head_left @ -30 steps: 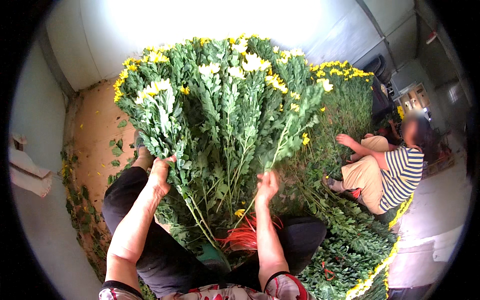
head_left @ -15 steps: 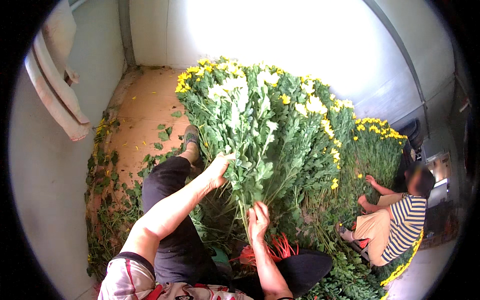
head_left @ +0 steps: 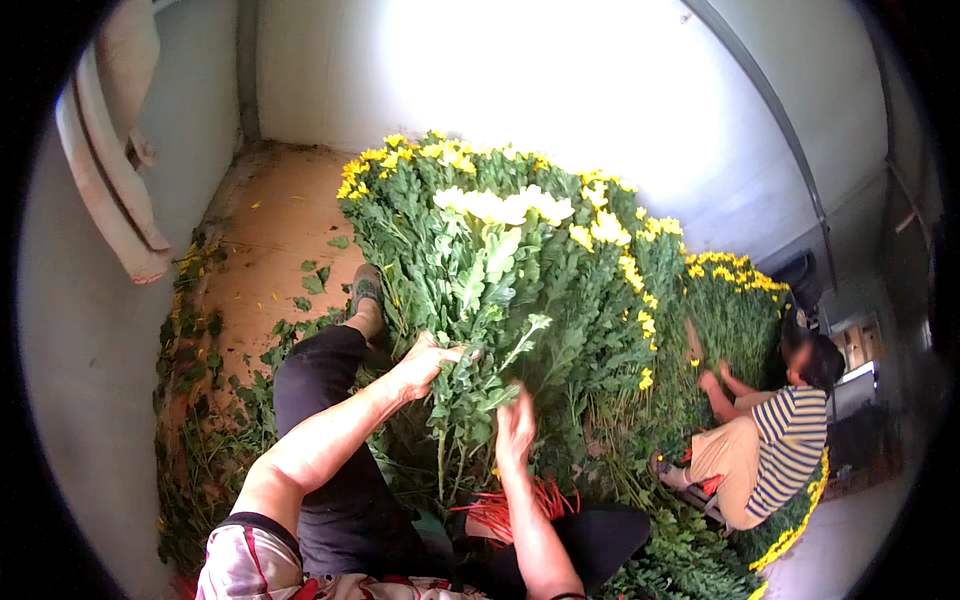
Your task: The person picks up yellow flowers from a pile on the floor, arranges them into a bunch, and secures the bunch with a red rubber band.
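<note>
A bunch of yellow chrysanthemums stands upright in front of me, its pale-lit blooms at the top and bare stems below. My left hand is closed round the leafy stems at the bunch's left side. Just right of the lower leaves is my right hand, its fingers stretched upward and apart, slightly blurred at the tips; I see nothing held in it. A bundle of red ties lies at my lap, partly behind my right forearm.
Many more cut chrysanthemums lean in a dense row ahead and to the right. Loose leaves litter the brown floor at left. A co-worker in a striped shirt sits low at right. Pale walls enclose the space.
My right hand has come off the lower stems and moved up slightly beside the leaves. The bunch has shifted a little left and is more upright, still in my left hand.
</note>
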A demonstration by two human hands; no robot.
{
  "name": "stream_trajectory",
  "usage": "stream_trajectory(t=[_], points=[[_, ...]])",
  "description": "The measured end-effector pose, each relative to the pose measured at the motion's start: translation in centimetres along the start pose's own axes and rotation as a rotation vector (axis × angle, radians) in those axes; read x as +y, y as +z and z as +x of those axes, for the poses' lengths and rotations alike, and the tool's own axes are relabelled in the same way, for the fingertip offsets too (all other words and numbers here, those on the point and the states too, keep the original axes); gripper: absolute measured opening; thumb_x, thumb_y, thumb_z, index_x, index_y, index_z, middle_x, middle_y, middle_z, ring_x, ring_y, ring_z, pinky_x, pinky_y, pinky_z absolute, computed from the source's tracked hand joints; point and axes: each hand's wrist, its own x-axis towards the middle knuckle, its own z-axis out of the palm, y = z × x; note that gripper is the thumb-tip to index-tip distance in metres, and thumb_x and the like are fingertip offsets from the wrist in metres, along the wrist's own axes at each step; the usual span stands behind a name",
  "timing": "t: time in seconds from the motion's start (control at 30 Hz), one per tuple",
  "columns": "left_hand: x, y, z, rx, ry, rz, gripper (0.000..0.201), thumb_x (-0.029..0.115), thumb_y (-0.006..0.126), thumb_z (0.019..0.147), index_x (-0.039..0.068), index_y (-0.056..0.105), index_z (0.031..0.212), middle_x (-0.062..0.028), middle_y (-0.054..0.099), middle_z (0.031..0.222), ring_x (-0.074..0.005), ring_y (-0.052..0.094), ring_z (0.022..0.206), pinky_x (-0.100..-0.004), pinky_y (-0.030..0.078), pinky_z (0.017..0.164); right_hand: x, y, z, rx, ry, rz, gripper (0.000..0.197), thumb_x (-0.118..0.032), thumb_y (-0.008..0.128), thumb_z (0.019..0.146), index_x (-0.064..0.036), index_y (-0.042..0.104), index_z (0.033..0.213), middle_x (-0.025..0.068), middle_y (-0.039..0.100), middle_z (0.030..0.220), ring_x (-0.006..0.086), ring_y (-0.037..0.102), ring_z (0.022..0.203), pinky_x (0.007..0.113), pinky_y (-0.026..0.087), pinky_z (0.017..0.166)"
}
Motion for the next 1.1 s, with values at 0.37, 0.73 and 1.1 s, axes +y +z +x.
stream_trajectory(t=[0.37, 0.73, 1.1], points=[[-0.3, -0.6, -0.9, 0.226, -0.023, -0.051, 0.02, 0.003, 0.062, 0.076, -0.006, 0.065, 0.093, -0.0104, 0.067, 0.083, -0.0174, 0.064, 0.071, -0.0334, 0.053, 0.061, -7.7, 1.1, -0.2, -0.12, 0.156, 0.29, 0.017, -0.016, 0.043, 0.097, -0.0039, 0.053, 0.092, 0.0057, 0.059, 0.079, 0.0112, 0.054, 0.06, 0.024, 0.043, 0.054], [0.5, 0.1, -0.6, 0.061, 0.036, 0.062, 0.013, -0.002, 0.067, 0.077, 0.004, 0.068, 0.088, -0.0025, 0.067, 0.084, -0.01, 0.061, 0.071, -0.0269, 0.049, 0.059, -4.1, -5.2, 3.3, -0.411, 0.177, -0.151, 0.068, -0.041, 0.068, 0.083, -0.0056, 0.044, 0.136, 0.02, 0.049, 0.135, 0.0314, 0.049, 0.124, 0.043, 0.041, 0.103], [0.4, 3.2, -0.3, -0.028, 0.119, 0.116, 0.028, 0.01, 0.072, 0.083, 0.006, 0.065, 0.11, -0.0006, 0.067, 0.1, -0.0092, 0.059, 0.091, -0.0274, 0.047, 0.085, -12.6, 1.2, 13.0, -0.057, 0.086, 0.223, 0.06, -0.048, 0.051, 0.093, -0.0025, 0.046, 0.132, 0.0143, 0.057, 0.122, 0.0246, 0.054, 0.108, 0.041, 0.041, 0.094]])
